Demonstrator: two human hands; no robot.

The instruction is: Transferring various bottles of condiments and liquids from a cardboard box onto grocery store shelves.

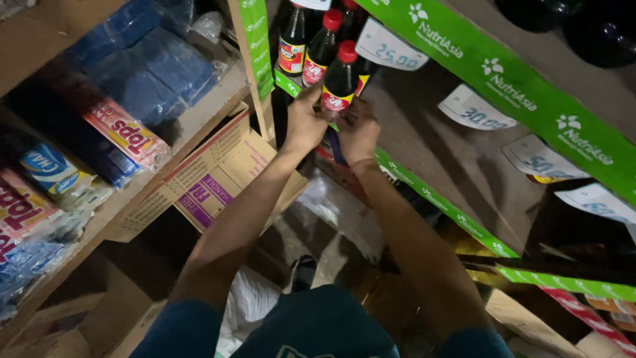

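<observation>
Here, both hands' grip (331,122) closed, dark bottle (340,83)

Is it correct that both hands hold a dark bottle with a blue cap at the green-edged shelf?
Not quite: the cap is red, not blue. The head view shows the left hand and right hand holding the dark bottle at the green-edged shelf.
</observation>
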